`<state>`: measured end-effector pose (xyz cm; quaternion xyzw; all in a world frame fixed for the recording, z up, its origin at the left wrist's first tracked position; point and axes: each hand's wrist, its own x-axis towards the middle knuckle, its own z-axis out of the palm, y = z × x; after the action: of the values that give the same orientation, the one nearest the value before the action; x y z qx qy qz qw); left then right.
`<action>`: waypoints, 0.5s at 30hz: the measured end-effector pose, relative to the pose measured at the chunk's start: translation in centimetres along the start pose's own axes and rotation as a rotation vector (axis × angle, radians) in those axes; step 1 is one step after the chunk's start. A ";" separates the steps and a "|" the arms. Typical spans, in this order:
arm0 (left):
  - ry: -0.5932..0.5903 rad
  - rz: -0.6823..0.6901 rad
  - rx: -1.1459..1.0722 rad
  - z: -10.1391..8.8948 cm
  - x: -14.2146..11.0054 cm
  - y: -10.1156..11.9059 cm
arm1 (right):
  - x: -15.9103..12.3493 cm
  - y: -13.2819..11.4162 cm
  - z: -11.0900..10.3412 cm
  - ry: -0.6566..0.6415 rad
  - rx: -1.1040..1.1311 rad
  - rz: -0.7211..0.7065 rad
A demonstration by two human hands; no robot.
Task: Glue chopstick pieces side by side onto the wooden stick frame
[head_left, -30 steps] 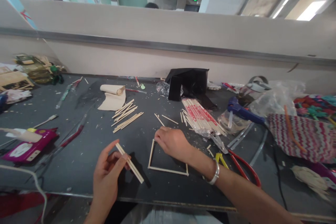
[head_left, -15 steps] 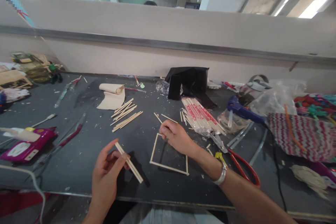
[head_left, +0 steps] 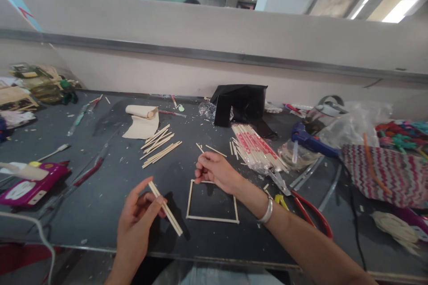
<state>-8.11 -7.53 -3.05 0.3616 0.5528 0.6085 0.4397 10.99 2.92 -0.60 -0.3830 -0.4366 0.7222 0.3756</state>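
On a dark, littered surface (head_left: 100, 213), a magenta device (head_left: 38, 182) lies at the far left. Further right, the person's left hand (head_left: 137, 218) is raised near the front edge, its thumb and fingers clamped on a few thin pale sticks (head_left: 172, 219) that slant down to the right. Beyond it are a partly unrolled beige sheet (head_left: 143, 122) and, just beside that, a loose pile of sticks (head_left: 160, 147). At the centre, a four-sided stick frame (head_left: 212, 219) lies flat. The right hand (head_left: 217, 171), a silver bracelet (head_left: 266, 211) on its wrist, is over the frame's far side, fingers curled together; whether they grip a stick cannot be told. Continuing right come a red-and-clear packet of sticks (head_left: 257, 147), a blue glue gun (head_left: 309, 140), a red-handled tool (head_left: 316, 213) and a zigzag-patterned cloth (head_left: 384, 173).
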 end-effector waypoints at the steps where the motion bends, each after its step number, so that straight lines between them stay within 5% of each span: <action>1: -0.004 0.001 0.002 0.0 0.0 0.0 | -0.1 -0.2 0.0 -0.001 0.017 -0.008; 9: 0.001 0.000 -0.048 0.0 0.1 0.0 | -4.5 -5.3 0.4 0.023 -0.165 -0.243; 15: 0.004 0.015 -0.020 0.0 0.1 0.0 | -15.5 -5.7 -4.1 0.285 -0.596 -0.342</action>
<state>-8.16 -7.47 -3.11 0.3601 0.5449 0.6178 0.4379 22.36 -7.37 6.76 -0.4938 -0.6289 0.4296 0.4197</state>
